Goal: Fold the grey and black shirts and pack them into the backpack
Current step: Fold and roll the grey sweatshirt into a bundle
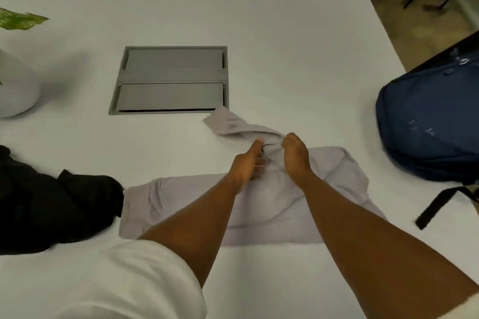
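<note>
You had a white table (272,33) carrying a grey shirt (259,210) near you, a black shirt (51,207) to its left, a blue backpack (427,127) at the right edge, a pale pot (15,90) far left, and a recessed grey panel (172,80).

I count two shirts on the table (285,21): one grey shirt (272,204) near the front edge, one black shirt (51,207) at the left edge. One blue backpack (430,127) at the right edge. One hatch (171,80), one plant pot (15,88), two hands.
</note>
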Action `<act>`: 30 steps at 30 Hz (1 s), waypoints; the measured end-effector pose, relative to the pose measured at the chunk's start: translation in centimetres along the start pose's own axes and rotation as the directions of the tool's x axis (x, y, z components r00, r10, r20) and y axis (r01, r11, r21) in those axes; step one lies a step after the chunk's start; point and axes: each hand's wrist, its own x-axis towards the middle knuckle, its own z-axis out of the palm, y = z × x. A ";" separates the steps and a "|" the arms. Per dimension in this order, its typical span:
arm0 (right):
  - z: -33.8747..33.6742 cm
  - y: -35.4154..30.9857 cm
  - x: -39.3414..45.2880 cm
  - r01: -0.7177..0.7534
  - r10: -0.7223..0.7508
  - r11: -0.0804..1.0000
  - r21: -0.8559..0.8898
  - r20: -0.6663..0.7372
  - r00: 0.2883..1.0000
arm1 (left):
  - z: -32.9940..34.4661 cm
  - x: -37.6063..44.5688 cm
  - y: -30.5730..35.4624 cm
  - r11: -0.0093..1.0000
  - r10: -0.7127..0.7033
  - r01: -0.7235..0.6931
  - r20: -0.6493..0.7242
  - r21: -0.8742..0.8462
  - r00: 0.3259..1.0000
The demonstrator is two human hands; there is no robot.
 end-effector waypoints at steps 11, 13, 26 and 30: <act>-8.4 -0.7 -2.4 -0.416 0.349 0.881 0.224 0.287 0.892 | 7.1 -2.3 7.5 0.976 0.012 0.017 0.128 -0.218 0.992; -9.9 -0.2 -2.0 -0.358 0.349 0.904 0.233 0.081 0.934 | 8.0 -3.2 8.3 0.966 0.033 0.022 0.209 -0.258 0.977; -15.6 -1.8 -2.9 -0.197 0.186 0.974 -0.108 -0.108 0.977 | 12.0 -7.3 10.8 0.961 0.124 -0.002 0.424 -0.277 0.897; -16.5 -0.9 -2.6 -0.258 0.101 0.898 -0.356 -0.403 0.909 | 11.5 -6.2 10.9 0.929 0.186 -0.106 0.198 -0.353 0.962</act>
